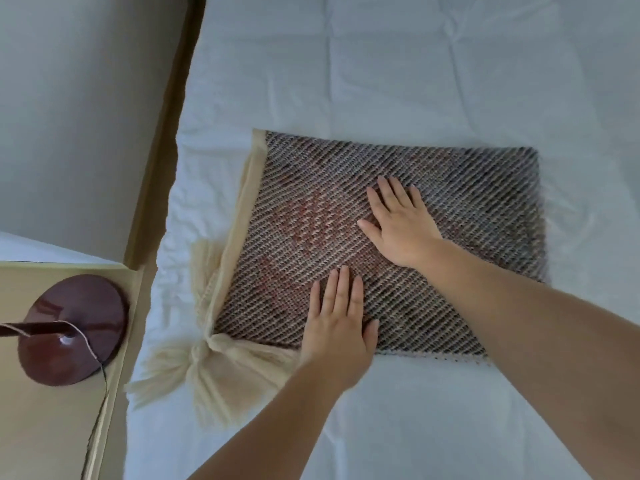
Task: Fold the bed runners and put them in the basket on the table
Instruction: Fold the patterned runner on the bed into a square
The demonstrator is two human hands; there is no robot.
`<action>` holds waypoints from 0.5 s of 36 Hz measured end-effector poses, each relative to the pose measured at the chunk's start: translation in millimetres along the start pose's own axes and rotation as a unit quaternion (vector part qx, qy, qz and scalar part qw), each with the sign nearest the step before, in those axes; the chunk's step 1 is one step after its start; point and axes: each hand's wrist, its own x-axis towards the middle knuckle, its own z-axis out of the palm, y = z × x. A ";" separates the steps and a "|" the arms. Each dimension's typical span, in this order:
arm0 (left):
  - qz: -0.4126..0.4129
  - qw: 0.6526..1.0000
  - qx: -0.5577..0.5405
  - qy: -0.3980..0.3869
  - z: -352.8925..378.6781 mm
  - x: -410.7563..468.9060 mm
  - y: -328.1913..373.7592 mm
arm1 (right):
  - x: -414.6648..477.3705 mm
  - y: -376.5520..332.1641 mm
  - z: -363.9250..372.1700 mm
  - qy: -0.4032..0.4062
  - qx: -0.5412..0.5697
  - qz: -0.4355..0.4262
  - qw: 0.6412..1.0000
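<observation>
A folded bed runner (478, 188) lies flat on the white bed sheet (381, 74). Its weave is diagonal, in brown, grey and a reddish patch, with a cream border and cream tassels (194, 365) sticking out at the left and near-left corner. My left hand (337, 323) rests flat on its near edge, fingers together and pointing away from me. My right hand (401, 223) lies flat on the runner's middle, fingers spread. Neither hand grips anything. No basket is in view.
A beige bedside table (45, 427) stands at the lower left, bearing a dark red round lamp base (72, 327) with a thin cord. A beige headboard edge (162, 161) runs up the left side of the bed, with a grey wall beyond.
</observation>
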 end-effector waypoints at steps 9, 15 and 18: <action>0.188 0.977 0.034 -0.091 38.2 57.8 168.1 | -52.8 166.3 32.7 -0.005 0.007 0.112 0.994; 0.045 0.996 0.068 -0.027 15.3 114.5 128.9 | -68.5 166.6 44.3 0.035 0.046 0.118 0.991; -0.017 0.992 0.122 -0.011 -14.3 145.4 78.0 | -60.7 145.6 37.4 0.034 0.053 0.124 0.990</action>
